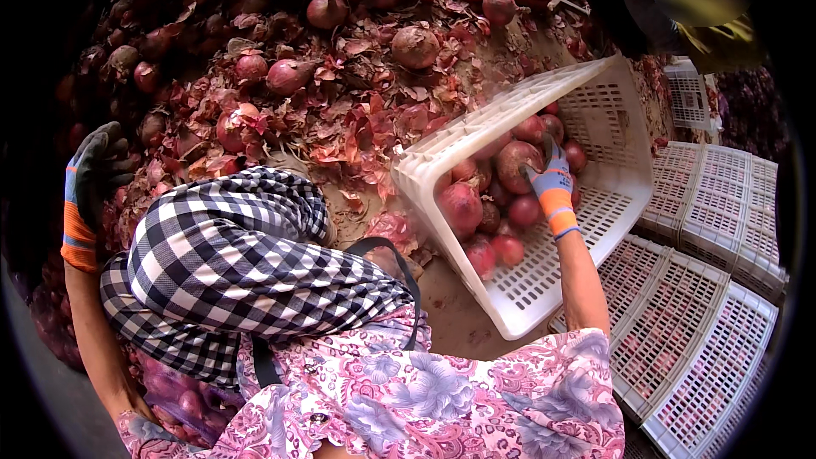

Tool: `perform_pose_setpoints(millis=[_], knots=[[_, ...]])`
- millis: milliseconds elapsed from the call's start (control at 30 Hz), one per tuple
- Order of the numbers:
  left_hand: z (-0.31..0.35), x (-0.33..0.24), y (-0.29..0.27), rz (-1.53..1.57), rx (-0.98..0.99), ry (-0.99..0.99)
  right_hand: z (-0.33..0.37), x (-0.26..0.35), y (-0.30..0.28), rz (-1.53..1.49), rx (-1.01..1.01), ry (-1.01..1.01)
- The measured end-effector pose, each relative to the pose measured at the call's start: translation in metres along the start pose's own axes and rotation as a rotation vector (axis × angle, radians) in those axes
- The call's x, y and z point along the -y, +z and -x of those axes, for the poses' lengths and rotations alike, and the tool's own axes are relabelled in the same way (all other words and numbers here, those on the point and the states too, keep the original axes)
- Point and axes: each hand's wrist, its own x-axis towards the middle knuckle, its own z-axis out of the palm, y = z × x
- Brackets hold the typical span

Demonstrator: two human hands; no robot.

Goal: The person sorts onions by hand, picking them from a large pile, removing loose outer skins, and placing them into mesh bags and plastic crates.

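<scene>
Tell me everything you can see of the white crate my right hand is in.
The crate looks plastic, scuffed, with slotted sides and a thick rim. It appears tipped, mouth open, on bare ground beside other white crates. Red onions lie inside; your gloved right hand reaches among them.

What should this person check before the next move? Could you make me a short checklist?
1. Gloves on the left hand and right hand: ok, both are gloved.
2. Right hand at the onions in the crate: ok, it reaches in among them.
3. Firm grip on one onion: cannot tell, the fingers' hold is partly hidden.
4. Left hand touching nothing: cannot tell, its fingers look spread but the surroundings are dark.
5. Room left in the crate: ok, bare slotted plastic shows beside the onions.
6. Ground free of loose skins: not ok, plenty lie scattered beyond the crate.
</scene>
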Motion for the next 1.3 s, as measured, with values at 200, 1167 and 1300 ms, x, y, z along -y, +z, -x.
perform_pose_setpoints(millis=[200, 1167, 1300], knots=[[-0.005, 0.016, 0.0, -0.14, 0.093, 0.079, -0.044, 0.028, 0.086, -0.043, 0.147, 0.093], [0.021, 0.03, -0.03, -0.118, 0.042, -0.06, -0.042, 0.091, -0.07, -0.982, -0.429, -0.145], [0.006, 0.022, 0.002, -0.147, 0.105, -0.069, -0.07, 0.19, -0.071, -1.215, 0.034, -0.317]])
